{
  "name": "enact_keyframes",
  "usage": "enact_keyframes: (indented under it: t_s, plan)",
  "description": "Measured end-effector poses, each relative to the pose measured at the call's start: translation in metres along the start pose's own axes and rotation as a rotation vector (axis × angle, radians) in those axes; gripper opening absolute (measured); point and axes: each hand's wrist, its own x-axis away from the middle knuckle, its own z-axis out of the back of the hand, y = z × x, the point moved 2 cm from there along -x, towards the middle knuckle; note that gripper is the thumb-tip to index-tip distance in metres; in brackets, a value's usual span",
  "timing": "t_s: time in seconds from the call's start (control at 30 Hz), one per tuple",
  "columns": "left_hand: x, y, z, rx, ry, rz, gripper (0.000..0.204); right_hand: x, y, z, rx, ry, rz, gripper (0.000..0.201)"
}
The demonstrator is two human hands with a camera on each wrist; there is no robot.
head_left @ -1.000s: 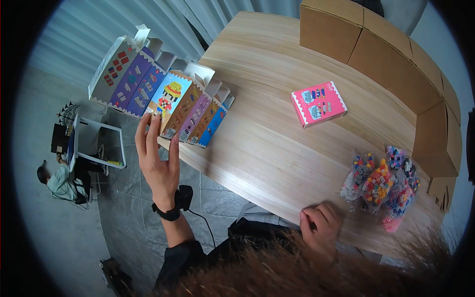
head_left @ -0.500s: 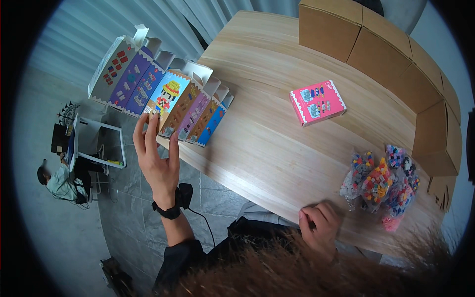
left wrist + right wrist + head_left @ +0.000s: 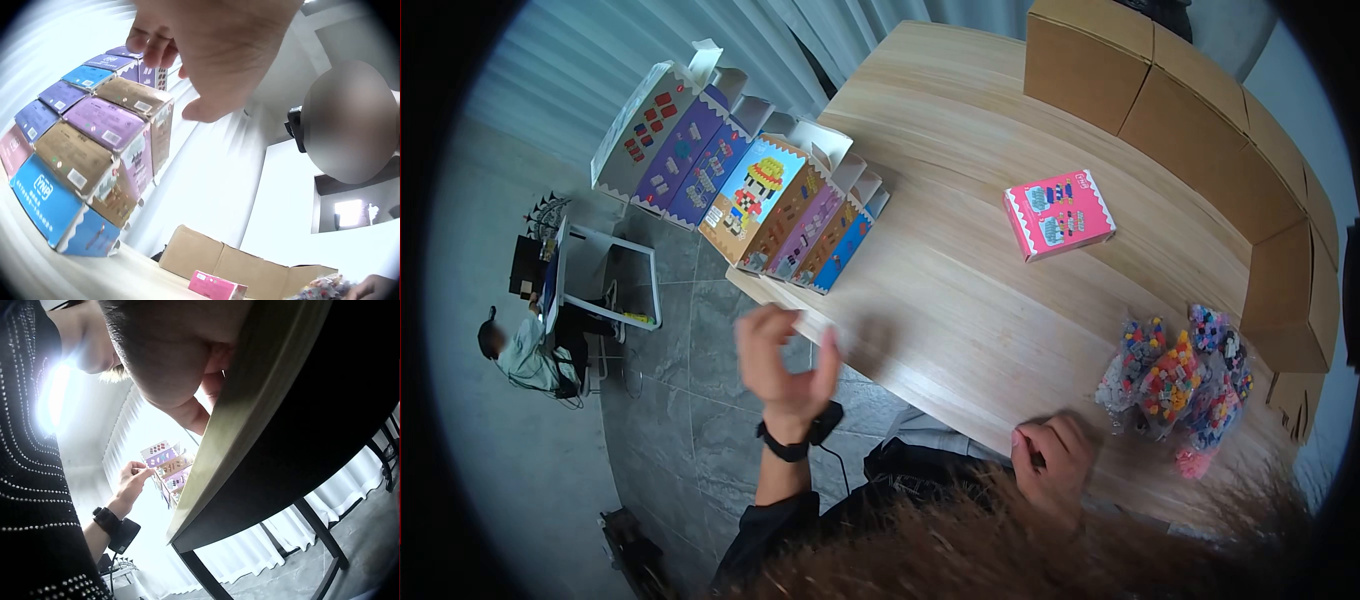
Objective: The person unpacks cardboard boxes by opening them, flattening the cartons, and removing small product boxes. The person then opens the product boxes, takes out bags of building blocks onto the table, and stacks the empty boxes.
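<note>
My left hand (image 3: 785, 370) hangs in the air off the near left table edge, blurred, with loosely bent fingers and nothing in its grasp. Just beyond it stands a stack of colourful toy-brick boxes (image 3: 750, 205), some with flaps up; the stack shows orange, purple, blue and grey sides. In the left wrist view the boxes (image 3: 106, 122) appear piled in several layers, left of and below the fingers. My right hand (image 3: 1055, 460) rests at the table's front edge, fingers loosely curled, holding nothing. A pink box (image 3: 1060, 215) lies apart, mid-table.
Clear bags of small coloured bricks (image 3: 1175, 385) lie to the right of my right hand. Brown cardboard boxes (image 3: 1190, 130) line the table's far right side. A seated person (image 3: 535, 345) is by a white-framed table (image 3: 655, 290) at the far left. Curtains hang behind.
My left hand has drawn away from the front of the box stack, moving right and back toward my body. The head view has shifted slightly; my right hand keeps its place.
</note>
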Motion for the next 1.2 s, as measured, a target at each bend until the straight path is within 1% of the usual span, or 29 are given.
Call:
enact_keyframes:
  t_s: [0.07, 0.13, 0.17, 0.23, 0.27, 0.33, 0.37, 0.4, 0.47, 0.53, 0.6, 0.67, 0.73, 0.83, 0.9, 0.93, 0.97, 1.0, 1.03, 1.07, 1.1, 1.13, 1.17, 1.2]
  plan:
    - [-0.002, 0.024, -0.020, 0.182, -0.175, -0.024, 0.034, 0.000, 0.000, 0.003, 0.021, 0.005, -0.021, 0.011]
    - [-0.012, 0.043, -0.037, 0.280, -0.393, -0.013, 0.045, -0.002, -0.001, 0.003, 0.029, 0.015, 0.026, 0.011]
    - [-0.022, 0.054, -0.043, 0.320, -0.390, -0.028, 0.045, -0.003, 0.000, 0.005, 0.061, 0.038, 0.011, 0.011]
    - [-0.041, 0.075, -0.058, 0.263, -0.590, -0.076, 0.063, -0.003, 0.001, 0.007, -0.010, 0.033, 0.075, 0.011]
    - [-0.048, 0.082, -0.068, 0.288, -0.585, -0.095, 0.063, -0.001, 0.002, 0.008, 0.010, 0.055, 0.068, 0.011]
    - [-0.059, 0.092, -0.090, 0.224, -0.706, -0.107, 0.078, 0.001, 0.005, 0.007, -0.027, 0.041, 0.091, 0.011]
    - [-0.065, 0.097, -0.103, 0.202, -0.740, -0.122, 0.084, 0.001, 0.006, 0.007, -0.034, 0.046, 0.101, 0.009]
    - [-0.073, 0.102, -0.116, 0.207, -0.737, -0.139, 0.084, 0.002, 0.006, 0.007, -0.030, 0.063, 0.100, 0.009]
    - [-0.085, 0.107, -0.144, 0.219, -0.886, 0.012, 0.086, 0.003, 0.005, 0.008, -0.045, 0.053, 0.086, 0.009]
    - [-0.091, 0.101, -0.175, 0.230, -0.893, -0.008, 0.087, 0.003, 0.006, 0.009, -0.049, 0.065, 0.098, 0.009]
    - [-0.090, 0.097, -0.188, 0.243, -0.907, -0.027, 0.087, 0.005, 0.007, 0.010, -0.054, 0.075, 0.102, 0.009]
    - [-0.093, 0.094, -0.191, 0.322, -0.846, -0.098, 0.086, 0.005, 0.008, 0.012, -0.069, 0.065, 0.123, 0.009]
    - [-0.089, 0.095, -0.170, 0.347, -0.843, -0.099, 0.084, 0.006, 0.010, 0.012, -0.085, 0.077, 0.124, 0.009]
    - [-0.071, 0.096, -0.123, 0.588, -0.830, 0.027, 0.085, 0.006, 0.012, 0.014, -0.146, 0.079, 0.105, 0.008]
    - [-0.043, 0.085, -0.098, 0.691, -0.831, 0.132, 0.093, 0.008, 0.010, 0.015, -0.199, 0.065, 0.077, 0.009]
    - [-0.026, 0.081, -0.086, 0.769, -0.857, 0.261, 0.096, 0.010, 0.011, 0.016, -0.300, 0.065, 0.013, 0.013]
    - [-0.012, 0.079, -0.076, 0.898, -0.869, 0.340, 0.095, 0.011, 0.011, 0.018, -0.400, 0.062, -0.052, 0.018]
    - [0.000, 0.077, -0.066, 1.027, -0.873, 0.423, 0.093, 0.010, 0.008, 0.019, -0.413, 0.048, -0.062, 0.018]
    - [0.016, 0.071, -0.063, 1.182, -0.914, 0.502, 0.097, 0.009, 0.004, 0.023, -0.483, 0.078, -0.041, 0.023]
    - [0.019, 0.077, -0.049, 1.293, -1.027, 0.721, 0.100, 0.008, 0.002, 0.025, -0.552, 0.107, -0.021, 0.027]
    - [0.041, 0.069, -0.046, 1.474, -1.065, 0.880, 0.099, 0.009, 0.002, 0.027, -0.529, 0.070, 0.018, 0.034]
    - [0.064, 0.060, -0.045, 1.658, -1.091, 1.041, 0.099, 0.008, -0.001, 0.028, -0.536, 0.058, 0.011, 0.034]
    - [0.072, 0.059, -0.044, 1.655, -1.087, 1.055, 0.099, 0.007, -0.007, 0.031, -0.458, 0.084, 0.076, 0.038]
    - [0.080, 0.064, -0.046, 1.795, -1.113, 1.129, 0.099, 0.005, -0.011, 0.033, -0.377, 0.115, 0.144, 0.042]
